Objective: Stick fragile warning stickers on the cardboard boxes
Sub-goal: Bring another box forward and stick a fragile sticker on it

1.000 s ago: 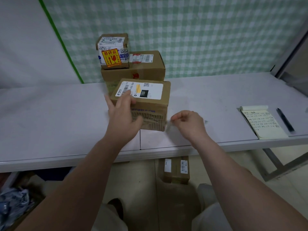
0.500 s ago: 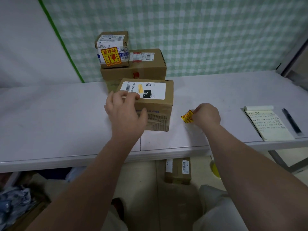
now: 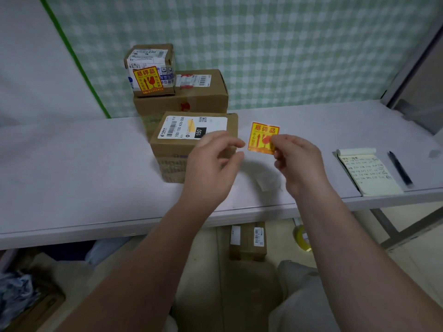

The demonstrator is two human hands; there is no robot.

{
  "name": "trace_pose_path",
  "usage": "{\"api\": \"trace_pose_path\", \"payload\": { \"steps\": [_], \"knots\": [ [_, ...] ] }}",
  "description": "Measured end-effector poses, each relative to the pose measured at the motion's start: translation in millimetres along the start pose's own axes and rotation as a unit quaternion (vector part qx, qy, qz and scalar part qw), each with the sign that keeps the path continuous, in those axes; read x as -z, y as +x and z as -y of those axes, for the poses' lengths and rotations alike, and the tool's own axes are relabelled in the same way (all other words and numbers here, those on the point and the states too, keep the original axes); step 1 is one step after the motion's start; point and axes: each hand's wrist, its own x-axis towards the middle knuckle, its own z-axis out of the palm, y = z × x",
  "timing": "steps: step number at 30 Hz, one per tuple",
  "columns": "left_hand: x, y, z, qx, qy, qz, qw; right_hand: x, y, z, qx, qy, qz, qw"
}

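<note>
A yellow and red fragile sticker (image 3: 262,136) is held upright above the table, pinched at its right edge by my right hand (image 3: 297,159). My left hand (image 3: 211,164) hovers just left of it, thumb and forefinger apart, holding nothing. Behind my left hand sits a cardboard box (image 3: 177,149) with a white shipping label on top. Further back stands a larger box (image 3: 203,101), and on its left end a small box (image 3: 151,68) that carries a fragile sticker (image 3: 147,79) on its front.
The white table (image 3: 72,168) runs across the view with a checked cloth wall behind. A notepad (image 3: 370,173) and black pen (image 3: 400,168) lie at the right. A piece of white backing paper (image 3: 268,182) lies near the front edge. Another box (image 3: 248,240) sits on the floor below.
My right hand has lifted the sticker off the table and turned it upright. My left hand has let go of the near box and moved right toward the sticker.
</note>
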Motion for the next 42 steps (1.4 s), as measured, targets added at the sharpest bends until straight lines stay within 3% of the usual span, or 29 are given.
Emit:
{"api": "trace_pose_path", "payload": {
  "steps": [5, 9, 13, 16, 21, 27, 31, 36, 42],
  "knots": [
    [-1.2, -9.1, -10.5, 0.17, -0.19, -0.007, 0.967, -2.3, -43.0, -0.6, -0.031, 0.006, 0.072, 0.997],
    [7.5, -18.2, -14.6, 0.215, -0.244, -0.018, 0.945, 2.3, -60.0, 4.5, -0.046, 0.021, 0.104, 0.993],
    [13.6, -26.3, -18.5, 0.246, -0.285, -0.048, 0.925, 3.2, -78.1, 4.9, -0.05, -0.063, 0.185, 0.979],
    [18.0, -31.7, -24.9, 0.269, -0.314, -0.03, 0.91, -0.1, -86.1, 5.5, -0.024, -0.086, 0.196, 0.977],
    [29.6, -34.6, -31.0, 0.267, -0.252, 0.038, 0.929, -1.8, -83.7, 10.4, -0.015, -0.062, 0.138, 0.988],
    [32.4, -37.3, -32.8, 0.222, -0.175, 0.051, 0.958, -2.1, -90.2, 10.5, -0.01, -0.088, 0.198, 0.976],
    [31.8, -38.3, -33.5, 0.211, -0.168, 0.091, 0.959, -2.7, -89.6, 9.3, 0.016, -0.099, 0.176, 0.979],
    [36.2, -37.3, -31.3, 0.226, -0.234, 0.074, 0.943, 1.7, -85.9, 12.7, -0.018, -0.056, 0.192, 0.98],
    [30.8, -39.3, -36.2, 0.216, -0.231, -0.011, 0.949, 1.6, -96.2, 6.7, -0.016, -0.068, 0.251, 0.966]
  ]
}}
